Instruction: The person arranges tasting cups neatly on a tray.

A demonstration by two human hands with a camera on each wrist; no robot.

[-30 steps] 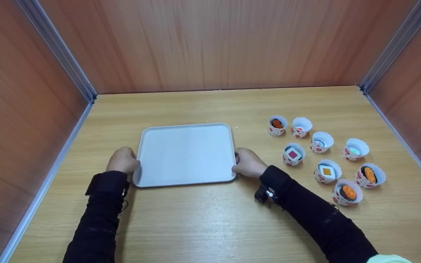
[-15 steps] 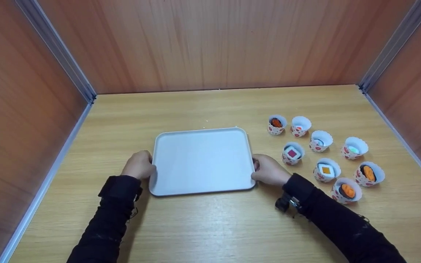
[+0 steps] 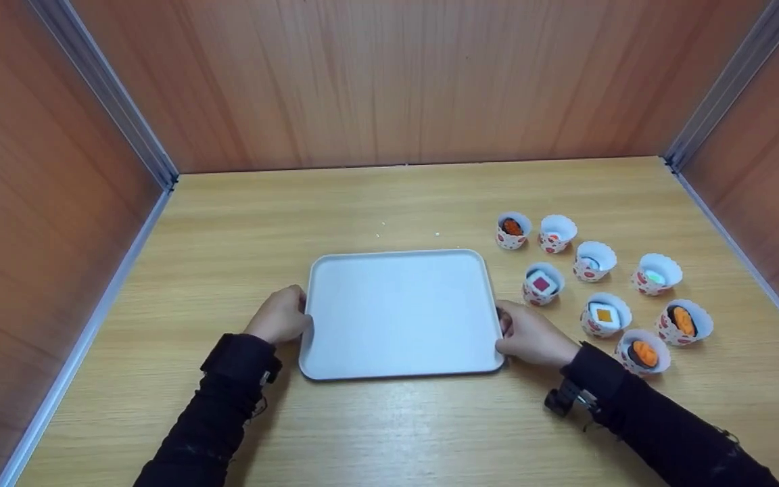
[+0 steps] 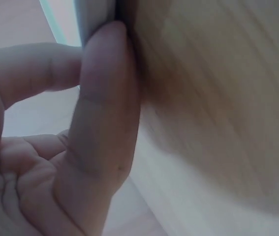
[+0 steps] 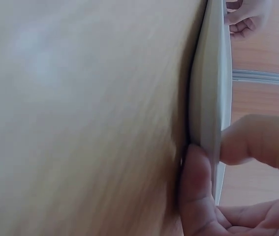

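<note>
A white rectangular tray [image 3: 403, 314] with rounded corners and a low rim lies flat at the middle of the table in the head view. My left hand [image 3: 281, 315] pinches its left short edge between thumb and finger; the left wrist view shows the thumb [image 4: 107, 98] pressed against the rim. On the opposite short edge, my right hand [image 3: 535, 335] pinches the rim. The right wrist view has the tray's side [image 5: 210, 98] low over the wooden surface, with thumb and a finger on either side of it.
Several spotted paper cups stand on the right of the table [image 3: 389, 433], holding small sushi-like and square pieces. The nearest cup to my right hand holds a white square with a red centre [image 3: 541, 285]. Wooden panels [image 3: 403, 81] enclose the back and sides.
The tray has moved to the right and toward me, with both hands holding its short edges throughout. The cups have stayed in place.
</note>
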